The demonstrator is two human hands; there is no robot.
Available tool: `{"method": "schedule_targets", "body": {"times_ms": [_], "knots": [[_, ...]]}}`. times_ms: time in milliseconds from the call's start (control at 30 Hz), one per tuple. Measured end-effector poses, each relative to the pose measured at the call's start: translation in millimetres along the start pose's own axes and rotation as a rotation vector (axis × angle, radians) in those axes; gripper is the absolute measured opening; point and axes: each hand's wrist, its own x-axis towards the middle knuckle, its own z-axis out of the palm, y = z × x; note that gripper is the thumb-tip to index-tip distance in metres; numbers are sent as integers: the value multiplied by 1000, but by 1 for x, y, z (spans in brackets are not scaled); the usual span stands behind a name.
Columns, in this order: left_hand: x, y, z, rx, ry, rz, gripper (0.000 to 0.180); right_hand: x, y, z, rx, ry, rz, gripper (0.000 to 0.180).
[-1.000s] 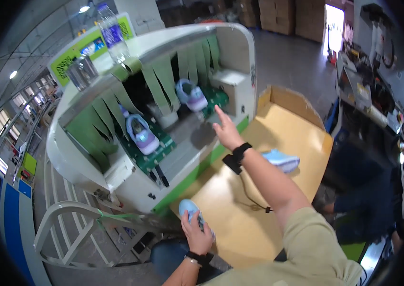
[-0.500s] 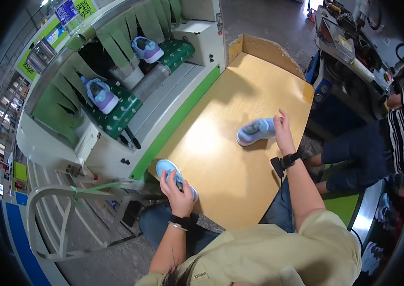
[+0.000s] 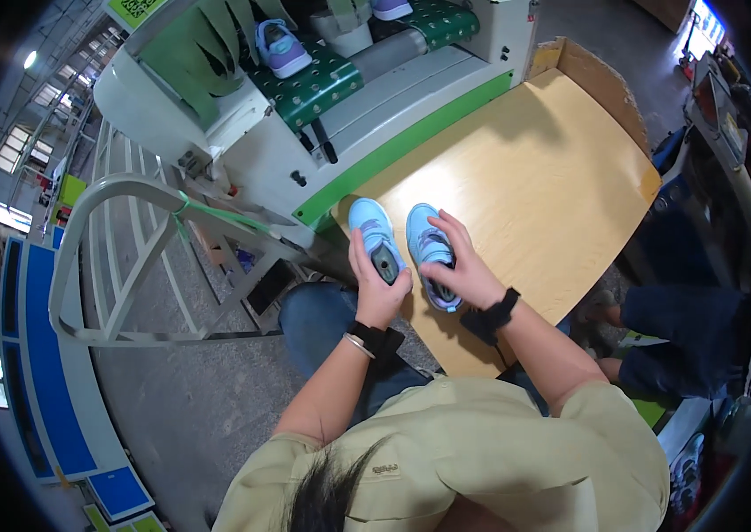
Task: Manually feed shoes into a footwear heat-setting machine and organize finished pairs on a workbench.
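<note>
Two light-blue and lilac sneakers stand side by side near the close left corner of the wooden table, toes pointing away from me. My left hand [image 3: 377, 291] grips the left sneaker [image 3: 369, 218] around its heel, thumb and fingers on either side of the dark opening. Around the right sneaker [image 3: 423, 225] my right hand [image 3: 471, 270] is closed, thumb across the opening and fingers along its outer side. Dark inserts show inside both shoes. A small gap separates the two toes.
Beyond the wooden table [image 3: 517, 177] stands a white machine with a green dotted conveyor [image 3: 313, 93] carrying another sneaker [image 3: 283, 50] under hanging green strips. A grey metal tube frame [image 3: 127, 191] is at my left. At the right, a person in dark shorts [image 3: 681, 328] stands close.
The right sneaker has come across the table to beside the left one, its toe turned away from me. My right hand now wraps around it. The view has swung left.
</note>
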Motion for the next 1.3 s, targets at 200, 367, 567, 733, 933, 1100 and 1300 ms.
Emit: {"method": "schedule_targets", "body": {"times_ms": [200,367,567,733,933,1100,1300], "knots": [[0,2,1,13,-6,25,97,-56,-11,21,278,35,279,101],[4,4,7,-24,-2,53,97,-42,14,38,59,124,133,100],[5,-13,-1,24,24,60,96,-14,27,49,94,105,93,97],[3,-10,-4,44,21,37,94,-18,30,48,137,115,80,97],[3,-2,-5,18,4,36,94,-17,38,52,233,160,110,96],[6,5,-3,279,24,34,86,-6,44,63,311,213,142,94],[27,50,8,492,-147,208,78,-4,33,24,748,46,433,55]]}}
